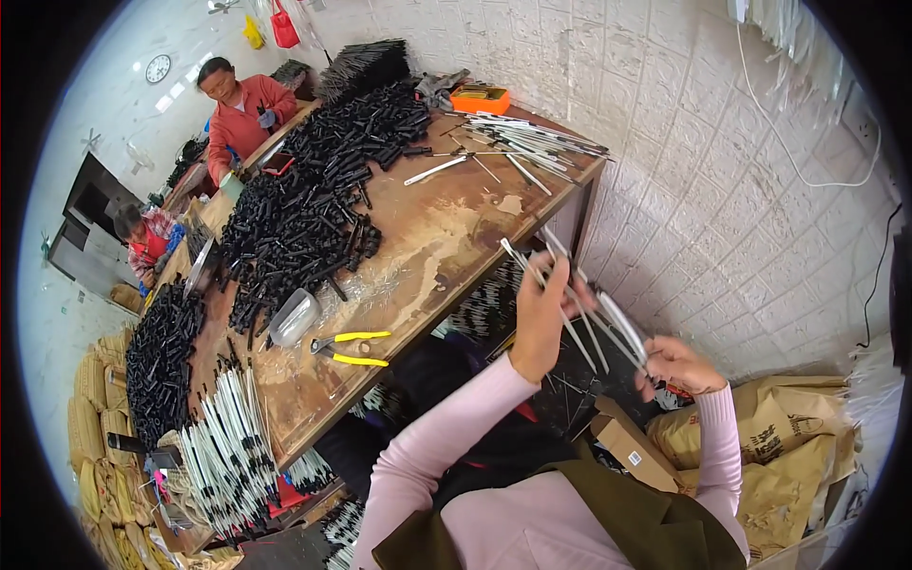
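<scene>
Off the table's right edge, both my hands are raised with several thin white rods (622, 328) between them. My left hand (541, 309) is closed round rods near their upper ends, which stick out past the fingers. Lower and to the right, the fingers of my right hand (676, 366) pinch the other ends of the rods, slightly smeared by motion. On the wooden table (456, 214) to the left lie pliers with yellow handles (359, 335) and a clear plastic scoop-like container (296, 318). More white rods (532, 138) are spread at the table's far right corner.
A big heap of black tubular parts (304, 209) covers the table's left half. White rods with black fittings (223, 446) stack at its near left end. An orange box (480, 100) sits at the back. Sacks (788, 418) and a cardboard box (632, 442) stand right. Two people work far left.
</scene>
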`<state>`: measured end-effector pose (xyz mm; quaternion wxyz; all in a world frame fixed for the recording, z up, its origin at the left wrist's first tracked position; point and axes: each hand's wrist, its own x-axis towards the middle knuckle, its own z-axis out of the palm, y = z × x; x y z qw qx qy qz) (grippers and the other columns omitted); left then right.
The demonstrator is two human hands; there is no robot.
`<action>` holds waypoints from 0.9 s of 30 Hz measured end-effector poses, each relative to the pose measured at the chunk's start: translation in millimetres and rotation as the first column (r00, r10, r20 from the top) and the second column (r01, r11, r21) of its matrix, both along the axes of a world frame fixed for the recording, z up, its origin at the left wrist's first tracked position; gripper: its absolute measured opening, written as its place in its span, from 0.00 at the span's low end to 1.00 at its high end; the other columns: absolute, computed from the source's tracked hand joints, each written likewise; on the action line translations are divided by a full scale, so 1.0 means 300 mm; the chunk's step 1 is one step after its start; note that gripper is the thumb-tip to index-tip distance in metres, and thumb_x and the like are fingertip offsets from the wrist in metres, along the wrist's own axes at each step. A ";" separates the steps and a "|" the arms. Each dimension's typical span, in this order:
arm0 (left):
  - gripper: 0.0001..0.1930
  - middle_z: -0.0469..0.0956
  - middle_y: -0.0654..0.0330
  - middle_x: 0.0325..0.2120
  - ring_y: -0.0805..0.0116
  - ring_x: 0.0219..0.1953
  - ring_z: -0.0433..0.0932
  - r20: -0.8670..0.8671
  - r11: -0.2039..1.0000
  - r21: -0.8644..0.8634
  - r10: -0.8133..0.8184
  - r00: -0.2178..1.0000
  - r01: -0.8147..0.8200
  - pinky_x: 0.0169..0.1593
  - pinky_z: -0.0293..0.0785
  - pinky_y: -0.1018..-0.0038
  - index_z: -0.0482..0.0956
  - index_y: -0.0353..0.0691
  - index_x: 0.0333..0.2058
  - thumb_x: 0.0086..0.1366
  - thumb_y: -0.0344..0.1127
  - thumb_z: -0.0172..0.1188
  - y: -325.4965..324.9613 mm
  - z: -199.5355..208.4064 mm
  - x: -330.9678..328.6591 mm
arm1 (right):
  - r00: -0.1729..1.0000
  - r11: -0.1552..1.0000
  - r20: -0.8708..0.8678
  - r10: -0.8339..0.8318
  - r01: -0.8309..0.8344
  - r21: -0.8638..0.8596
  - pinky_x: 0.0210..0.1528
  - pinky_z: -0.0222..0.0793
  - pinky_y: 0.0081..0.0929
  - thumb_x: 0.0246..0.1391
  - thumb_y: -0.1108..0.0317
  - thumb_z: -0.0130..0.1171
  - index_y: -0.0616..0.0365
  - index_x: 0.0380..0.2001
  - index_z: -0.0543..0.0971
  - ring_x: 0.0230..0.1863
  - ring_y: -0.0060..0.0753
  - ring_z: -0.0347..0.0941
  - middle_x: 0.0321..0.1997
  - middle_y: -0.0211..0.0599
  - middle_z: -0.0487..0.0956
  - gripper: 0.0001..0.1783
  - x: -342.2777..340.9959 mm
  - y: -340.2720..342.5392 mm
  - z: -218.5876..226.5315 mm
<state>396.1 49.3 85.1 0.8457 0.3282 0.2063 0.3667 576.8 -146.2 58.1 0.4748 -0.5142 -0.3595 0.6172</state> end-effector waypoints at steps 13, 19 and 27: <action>0.03 0.81 0.57 0.35 0.73 0.33 0.79 -0.065 0.684 0.094 -0.721 0.690 0.723 0.37 0.73 0.81 0.74 0.39 0.39 0.71 0.29 0.51 -0.095 0.066 -0.254 | -0.113 0.670 0.667 -0.737 -0.256 0.697 0.48 0.72 0.38 0.55 0.72 0.51 0.59 0.40 0.78 0.47 0.48 0.75 0.40 0.43 0.80 0.10 0.290 1.130 -0.096; 0.04 0.67 0.67 0.20 0.77 0.22 0.64 -0.098 0.941 -0.126 -0.327 0.940 0.314 0.27 0.59 0.80 0.74 0.39 0.40 0.70 0.28 0.50 -0.017 -0.067 -0.363 | -0.604 0.902 0.675 -0.424 -0.348 0.255 0.43 0.71 0.34 0.48 0.69 0.54 0.57 0.34 0.76 0.43 0.39 0.74 0.35 0.39 0.77 0.08 0.422 1.336 -0.124; 0.13 0.65 0.67 0.17 0.76 0.19 0.64 -0.027 0.992 -0.127 -0.005 1.000 0.001 0.25 0.59 0.80 0.71 0.39 0.54 0.73 0.33 0.50 0.160 -0.120 -0.384 | -0.155 0.608 0.592 -0.791 -0.304 0.733 0.42 0.74 0.33 0.52 0.79 0.55 0.61 0.50 0.76 0.42 0.42 0.76 0.39 0.47 0.76 0.19 0.291 1.065 0.121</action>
